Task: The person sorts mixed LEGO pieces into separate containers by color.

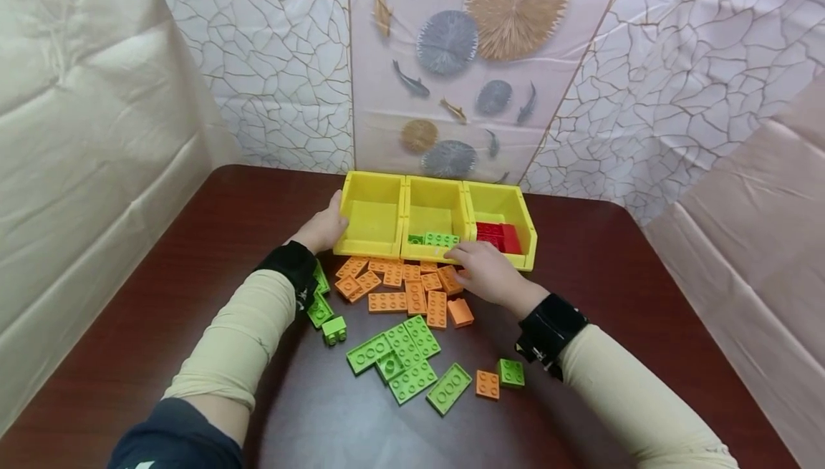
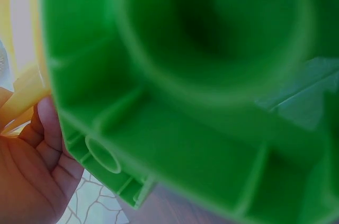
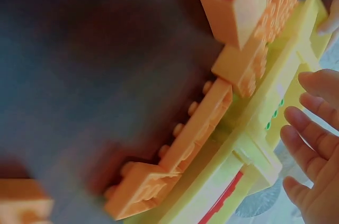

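Observation:
Three yellow bins joined in a row stand at the back of the table. My left hand [image 1: 324,227] grips the outer side of the left bin [image 1: 370,247], which holds nothing. In the left wrist view, the fingers of that hand [image 2: 39,171] bend against a yellow edge, partly hidden by a green brick [image 2: 159,139] close to the camera. My right hand [image 1: 491,272] is at the front of the middle and right bins, its fingers [image 3: 312,134] spread and holding nothing. Green bricks [image 1: 441,240] lie in the middle bin, red bricks [image 1: 499,237] in the right one.
Several orange bricks [image 1: 415,297] lie in front of the bins, some against them. Nearer are loose green bricks [image 1: 412,382], with more green ones [image 1: 320,309] beside my left forearm. An orange brick [image 1: 487,384] and a green brick [image 1: 511,373] sit at the front right.

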`<state>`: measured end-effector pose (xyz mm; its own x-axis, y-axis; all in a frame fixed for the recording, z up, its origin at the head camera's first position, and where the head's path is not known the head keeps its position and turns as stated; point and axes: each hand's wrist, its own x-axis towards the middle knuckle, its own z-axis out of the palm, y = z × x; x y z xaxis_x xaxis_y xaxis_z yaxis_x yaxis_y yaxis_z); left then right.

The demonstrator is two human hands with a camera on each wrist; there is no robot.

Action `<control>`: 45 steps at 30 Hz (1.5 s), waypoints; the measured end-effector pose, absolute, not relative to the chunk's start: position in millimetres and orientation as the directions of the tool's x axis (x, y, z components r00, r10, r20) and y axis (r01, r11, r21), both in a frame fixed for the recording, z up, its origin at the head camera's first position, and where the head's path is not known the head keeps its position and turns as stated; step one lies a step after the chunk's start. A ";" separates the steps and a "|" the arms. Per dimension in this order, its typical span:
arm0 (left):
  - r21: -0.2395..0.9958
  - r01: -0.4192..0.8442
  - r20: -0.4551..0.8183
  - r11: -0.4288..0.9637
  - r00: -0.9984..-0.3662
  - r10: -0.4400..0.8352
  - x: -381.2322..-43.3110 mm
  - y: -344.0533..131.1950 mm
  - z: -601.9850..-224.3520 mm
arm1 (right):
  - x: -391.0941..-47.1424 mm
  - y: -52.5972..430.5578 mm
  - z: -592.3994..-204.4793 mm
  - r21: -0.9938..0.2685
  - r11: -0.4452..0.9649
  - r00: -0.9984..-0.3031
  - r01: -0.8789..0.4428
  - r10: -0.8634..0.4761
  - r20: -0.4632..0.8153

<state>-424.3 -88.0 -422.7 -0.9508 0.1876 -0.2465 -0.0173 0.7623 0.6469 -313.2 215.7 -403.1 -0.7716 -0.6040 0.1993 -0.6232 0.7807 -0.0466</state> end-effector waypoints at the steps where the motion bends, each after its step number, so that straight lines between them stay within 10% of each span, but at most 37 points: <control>1: 0.646 -0.010 -0.241 0.763 -0.951 0.192 -424.4 -88.2 -422.7 | -307.2 217.9 -403.6 -0.051 0.770 -0.761 -0.637 -0.616 0.204; 24: 0.672 0.016 -0.236 0.740 -0.943 0.235 -421.5 -87.8 -420.9 | -191.5 270.4 -415.9 -0.263 0.844 -0.856 -0.468 -0.507 -0.101; 45: 0.688 0.004 -0.236 0.726 -0.945 0.229 -424.6 -88.7 -426.1 | -199.4 269.4 -405.2 -0.230 0.832 -0.849 -0.505 -0.527 -0.042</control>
